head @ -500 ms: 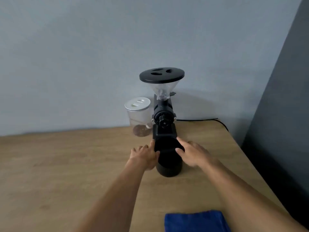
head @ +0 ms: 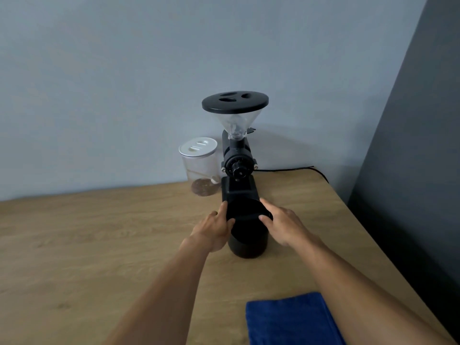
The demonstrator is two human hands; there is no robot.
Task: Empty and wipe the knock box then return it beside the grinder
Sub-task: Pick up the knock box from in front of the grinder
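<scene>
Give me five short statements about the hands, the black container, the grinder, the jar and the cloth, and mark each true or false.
1. Both hands, left hand and right hand, touch the black cylindrical knock box. True.
2. The folded blue cloth is draped over the knock box. False: it lies flat on the wooden table, near the table's front edge, apart from the box.
3. The clear plastic jar with a white lid stands to the left of the black coffee grinder. True.
4. The jar is full to the lid. False: only a thin brown layer covers its bottom.
5. The grinder's clear hopper is uncovered. False: a black round lid sits on it.
</scene>
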